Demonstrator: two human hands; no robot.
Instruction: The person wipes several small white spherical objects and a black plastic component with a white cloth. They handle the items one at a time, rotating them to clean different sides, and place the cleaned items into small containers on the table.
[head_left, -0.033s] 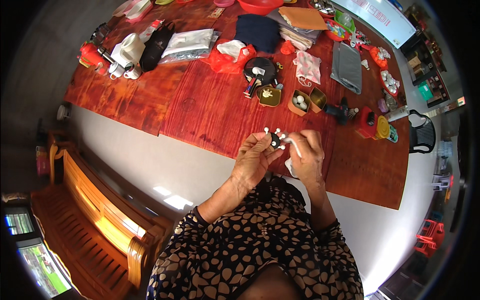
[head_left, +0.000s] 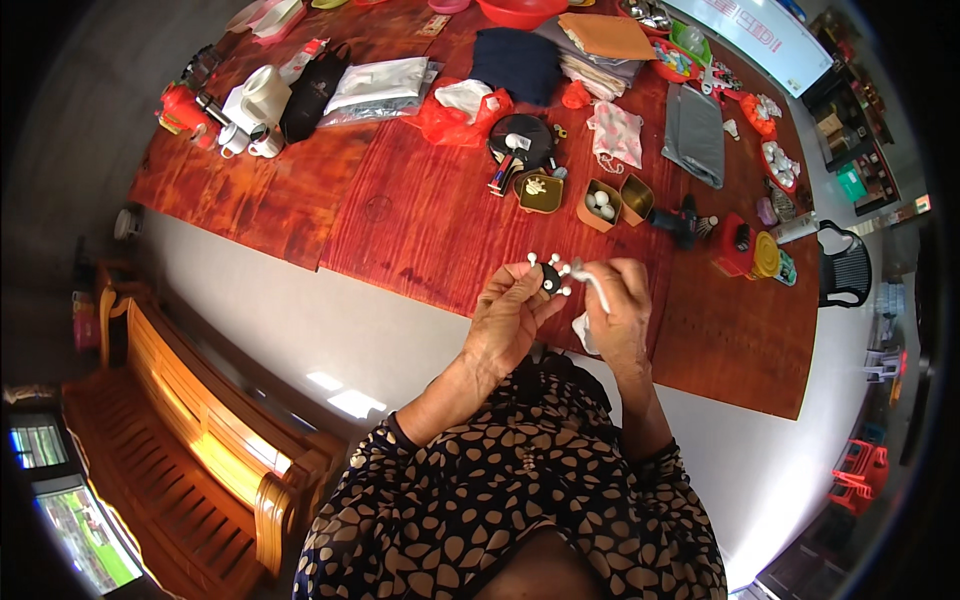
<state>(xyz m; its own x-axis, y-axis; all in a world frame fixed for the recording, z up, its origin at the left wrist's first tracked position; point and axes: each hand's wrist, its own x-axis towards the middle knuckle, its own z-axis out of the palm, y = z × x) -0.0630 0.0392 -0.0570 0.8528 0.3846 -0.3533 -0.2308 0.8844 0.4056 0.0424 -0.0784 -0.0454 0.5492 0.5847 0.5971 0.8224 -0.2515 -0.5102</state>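
At the table's near edge, my left hand (head_left: 498, 318) pinches a small black round piece (head_left: 549, 281) between thumb and fingers. Several short white stems with rounded tips stick out around the piece. My right hand (head_left: 622, 312) is closed on a white cloth or tissue (head_left: 584, 334), whose lower end hangs below the fingers. A thin twisted part of the white material reaches toward the black piece. I cannot tell whether it touches the stems.
Beyond my hands on the red wooden table (head_left: 430, 225) stand a box with white sticks (head_left: 538, 192), a box with white balls (head_left: 599, 206) and an open box (head_left: 636, 198). A dark handheld tool (head_left: 682, 222) lies to their right. A wooden bench (head_left: 190, 420) stands at the left.
My right hand and the white cloth have shifted very slightly to the right. The left hand still holds the black piece in about the same place.
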